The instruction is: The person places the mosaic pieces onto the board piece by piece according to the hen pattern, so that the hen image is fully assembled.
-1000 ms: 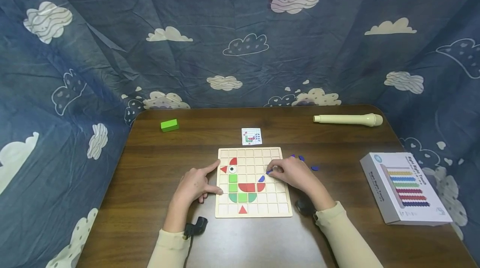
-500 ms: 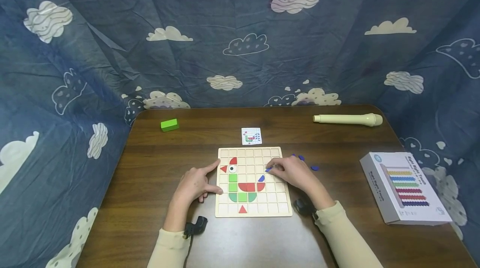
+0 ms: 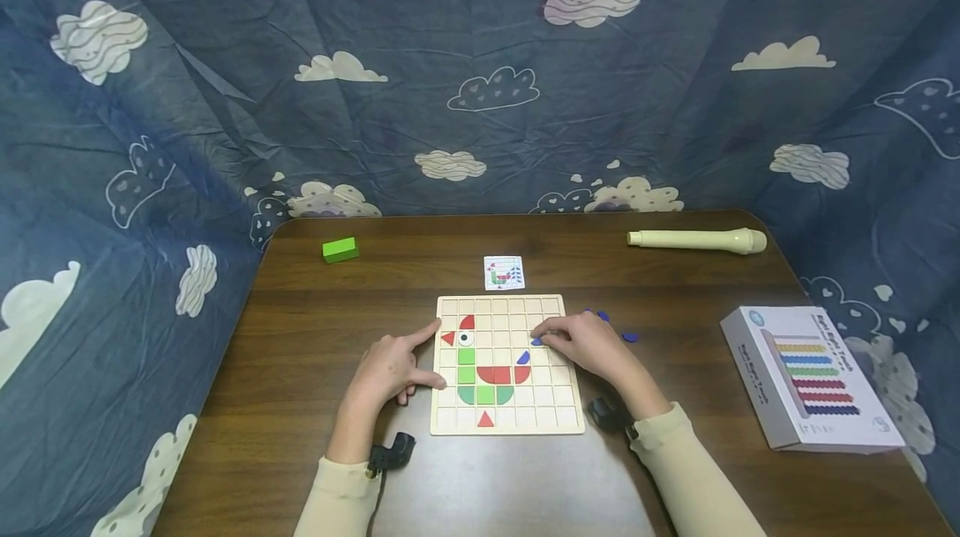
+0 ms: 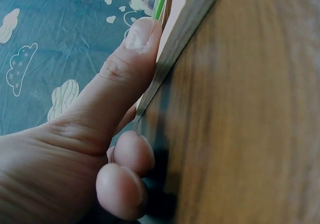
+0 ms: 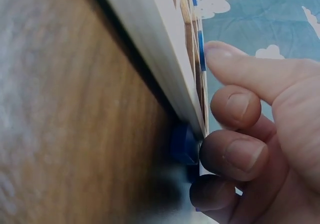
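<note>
1. Right hand point(image 3: 592, 347) lies over the 3 o'clock side of the puzzle board point(image 3: 555, 419), fingers loosely curled; its fingertips point(image 5: 220, 51) press a small blue piece point(image 3: 537, 342) down onto the grid. Whether that piece is pinched or only pressed cannot be told.
2. Left hand point(image 3: 390, 366) sits at the board's 9 o'clock edge, index finger stretched out to the rim and thumb point(image 4: 135, 49) flat against the side wall, the other fingers curled under; it holds nothing but the board's edge.
3. Table point(image 3: 315, 328), dark wood, carries the board near its middle.
4. Boxed game point(image 3: 813, 374) lies at 3 o'clock from the board, well apart.
5. Cream tube point(image 3: 697, 240) lies at 1 o'clock, near the far edge.
6. Green block point(image 3: 340, 250) stands at 11 o'clock.
7. Pattern card point(image 3: 504, 273) lies at 12 o'clock, just beyond the board.
8. Second blue piece point(image 3: 522, 358) already sits in the grid, beside the red and green shapes.
9. Loose blue pieces point(image 3: 630, 337) lie on the table by the right hand.
</note>
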Tool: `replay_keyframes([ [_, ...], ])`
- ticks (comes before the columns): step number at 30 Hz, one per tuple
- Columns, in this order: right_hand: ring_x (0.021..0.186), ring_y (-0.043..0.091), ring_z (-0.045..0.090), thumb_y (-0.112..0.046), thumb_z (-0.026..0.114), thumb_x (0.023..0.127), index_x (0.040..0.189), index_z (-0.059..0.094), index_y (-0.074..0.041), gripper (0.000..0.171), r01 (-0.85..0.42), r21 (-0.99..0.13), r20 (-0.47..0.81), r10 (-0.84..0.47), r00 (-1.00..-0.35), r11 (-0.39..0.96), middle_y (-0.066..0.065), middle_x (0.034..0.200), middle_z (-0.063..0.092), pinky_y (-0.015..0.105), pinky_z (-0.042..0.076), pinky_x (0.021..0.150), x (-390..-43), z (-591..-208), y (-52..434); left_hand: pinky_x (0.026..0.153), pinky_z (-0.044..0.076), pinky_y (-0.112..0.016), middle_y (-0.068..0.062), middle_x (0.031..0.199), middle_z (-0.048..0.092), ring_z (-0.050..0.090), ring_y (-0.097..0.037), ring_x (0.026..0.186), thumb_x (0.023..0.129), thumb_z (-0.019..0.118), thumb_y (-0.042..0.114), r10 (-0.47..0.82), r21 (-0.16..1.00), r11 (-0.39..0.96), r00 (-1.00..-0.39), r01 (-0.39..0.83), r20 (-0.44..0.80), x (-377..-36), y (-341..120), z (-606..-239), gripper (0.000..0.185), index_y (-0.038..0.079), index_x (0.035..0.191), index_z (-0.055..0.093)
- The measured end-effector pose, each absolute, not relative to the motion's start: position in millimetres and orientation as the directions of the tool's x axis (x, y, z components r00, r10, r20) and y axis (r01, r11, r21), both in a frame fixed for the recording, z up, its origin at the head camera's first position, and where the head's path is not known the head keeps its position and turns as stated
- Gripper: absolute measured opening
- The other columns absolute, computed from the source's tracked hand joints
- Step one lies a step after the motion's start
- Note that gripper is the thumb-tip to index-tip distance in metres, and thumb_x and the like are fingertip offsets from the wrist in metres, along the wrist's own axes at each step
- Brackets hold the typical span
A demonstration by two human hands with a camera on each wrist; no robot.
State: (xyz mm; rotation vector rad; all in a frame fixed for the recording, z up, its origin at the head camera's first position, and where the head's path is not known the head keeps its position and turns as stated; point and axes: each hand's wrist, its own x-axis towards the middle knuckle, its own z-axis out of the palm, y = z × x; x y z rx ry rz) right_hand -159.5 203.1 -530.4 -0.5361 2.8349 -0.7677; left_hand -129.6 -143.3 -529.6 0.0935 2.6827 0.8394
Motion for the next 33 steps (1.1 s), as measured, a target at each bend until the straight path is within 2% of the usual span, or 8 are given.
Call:
replay_keyframes([
  [5, 0.064, 0.008, 0.049, -0.025, 0.077, 0.099, 0.110, 0.084, -0.032, 0.015, -0.310, -0.503, -0.068, -0.395, -0.916, 0.807, -0.007, 0.097, 0.082, 0.025, 0.035, 0.058, -160, -531, 204, 0.048, 0.039, -0.027, 0.003, 0.050, 0.049, 0.055, -0.015, 0.039, 0.066, 0.100, 0.048, 0.158, 0.573, 0.819, -0.943, -0.040, -0.292, -129, -143, -529, 0.107, 0.040, 0.159, 0.048],
  [12, 0.079, 0.005, 0.066, -0.021, 0.075, 0.100, 0.111, 0.084, -0.030, 0.017, -0.376, -0.450, -0.021, -0.430, -0.902, 0.810, -0.007, 0.108, 0.083, 0.025, 0.048, 0.069, -160, -529, 204, 0.047, 0.038, -0.026, 0.004, 0.050, 0.049, 0.054, -0.013, 0.038, 0.066, 0.099, 0.049, 0.160, 0.572, 0.819, -0.941, -0.043, -0.299, -129, -143, -528, 0.107, 0.040, 0.159, 0.048],
  [17, 0.085, 0.008, 0.068, -0.023, 0.076, 0.099, 0.115, 0.084, -0.032, 0.019, -0.353, -0.469, -0.035, -0.417, -0.908, 0.810, -0.006, 0.112, 0.083, 0.027, 0.049, 0.073, -163, -528, 207, 0.047, 0.037, -0.026, 0.003, 0.049, 0.049, 0.054, -0.014, 0.038, 0.066, 0.100, 0.049, 0.157, 0.565, 0.824, -0.944, -0.036, -0.289, -129, -143, -529, 0.107, 0.039, 0.159, 0.048],
  [20, 0.077, 0.012, 0.063, -0.025, 0.075, 0.100, 0.122, 0.081, -0.029, 0.023, -0.269, -0.528, -0.043, -0.342, -0.939, 0.805, -0.003, 0.096, 0.081, 0.029, 0.046, 0.069, -164, -527, 219, 0.048, 0.037, -0.026, 0.003, 0.050, 0.049, 0.055, -0.015, 0.039, 0.067, 0.099, 0.049, 0.161, 0.562, 0.827, -0.945, -0.028, -0.283, -129, -143, -531, 0.106, 0.039, 0.159, 0.048],
  [24, 0.062, 0.017, 0.050, -0.025, 0.072, 0.102, 0.129, 0.077, -0.025, 0.027, -0.151, -0.585, -0.002, -0.187, -0.982, 0.797, 0.000, 0.069, 0.058, 0.030, 0.040, 0.059, -163, -525, 247, 0.046, 0.037, -0.025, 0.003, 0.051, 0.049, 0.055, -0.015, 0.039, 0.067, 0.099, 0.049, 0.162, 0.569, 0.822, -0.942, -0.035, -0.292, -129, -143, -532, 0.106, 0.039, 0.160, 0.048],
  [27, 0.059, 0.016, 0.047, -0.025, 0.072, 0.103, 0.126, 0.076, -0.022, 0.024, -0.112, -0.585, 0.006, -0.134, -0.991, 0.803, -0.001, 0.066, 0.052, 0.030, 0.037, 0.055, -159, -526, 265, 0.045, 0.036, -0.025, 0.003, 0.051, 0.050, 0.055, -0.015, 0.039, 0.067, 0.100, 0.047, 0.159, 0.576, 0.816, -0.940, -0.048, -0.303, -129, -143, -530, 0.106, 0.039, 0.159, 0.048],
  [33, 0.059, 0.013, 0.048, -0.030, 0.076, 0.099, 0.114, 0.074, -0.019, 0.019, -0.111, -0.555, -0.078, -0.184, -0.980, 0.824, -0.004, 0.066, 0.054, 0.029, 0.037, 0.055, -148, -532, 270, 0.045, 0.036, -0.025, 0.002, 0.052, 0.050, 0.056, -0.016, 0.039, 0.067, 0.100, 0.045, 0.157, 0.584, 0.810, -0.935, -0.063, -0.319, -129, -143, -527, 0.106, 0.039, 0.159, 0.048],
])
